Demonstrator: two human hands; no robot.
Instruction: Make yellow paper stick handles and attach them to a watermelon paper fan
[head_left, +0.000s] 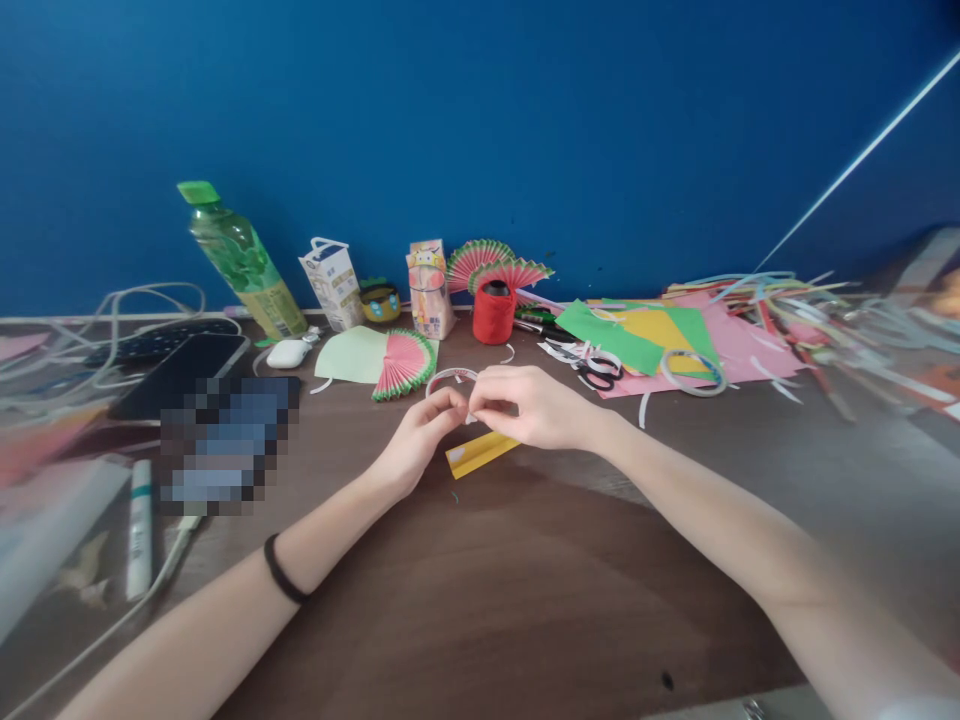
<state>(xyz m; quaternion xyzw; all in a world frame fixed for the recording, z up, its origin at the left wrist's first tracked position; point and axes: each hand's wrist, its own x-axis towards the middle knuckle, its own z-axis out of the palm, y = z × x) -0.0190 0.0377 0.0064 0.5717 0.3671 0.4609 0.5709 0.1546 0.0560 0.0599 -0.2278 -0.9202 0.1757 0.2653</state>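
Note:
My left hand (420, 440) and my right hand (525, 405) meet fingertip to fingertip above the middle of the desk. Both are closed in a pinch. Between the fingertips there seems to be something small and pale, too small to name. Just behind the fingers is a pale ring (441, 377), perhaps a tape roll, partly hidden by them. A folded yellow paper strip (480, 456) lies on the desk below my right hand. Behind my left hand, a pink and green pleated paper fan (405, 364) rests on a light green sheet (349, 356).
Scissors (600, 374), coloured paper (667, 335) and a tape roll (694, 373) lie right. Along the blue wall stand a green-capped bottle (244, 262), cartons (430, 300) and a red pot (493, 313). Phones (184, 372), a marker (139, 530) and cables lie left.

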